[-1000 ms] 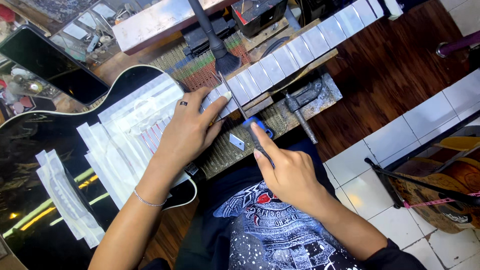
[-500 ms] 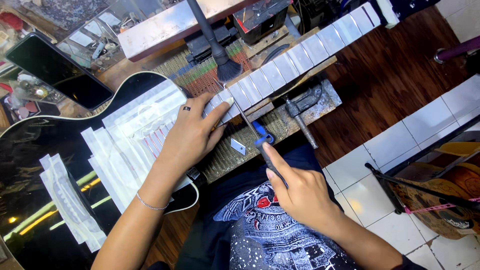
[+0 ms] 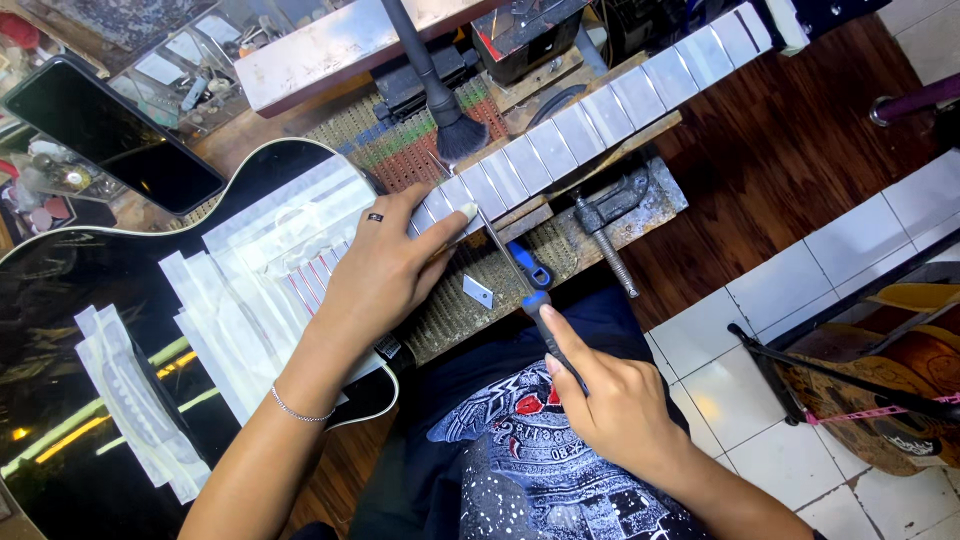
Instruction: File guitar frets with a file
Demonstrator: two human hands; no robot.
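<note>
Seen from above, our left hand (image 3: pixel 385 275) lies open and flat on the taped guitar neck (image 3: pixel 590 115), thumb pressed near where it joins the black body (image 3: pixel 80 300). Our right hand (image 3: pixel 610 400) is closed around a thin file (image 3: pixel 510 265), its tip on a fret beside that thumb. We judge steady downward pressure and short, level strokes would serve best here.
</note>
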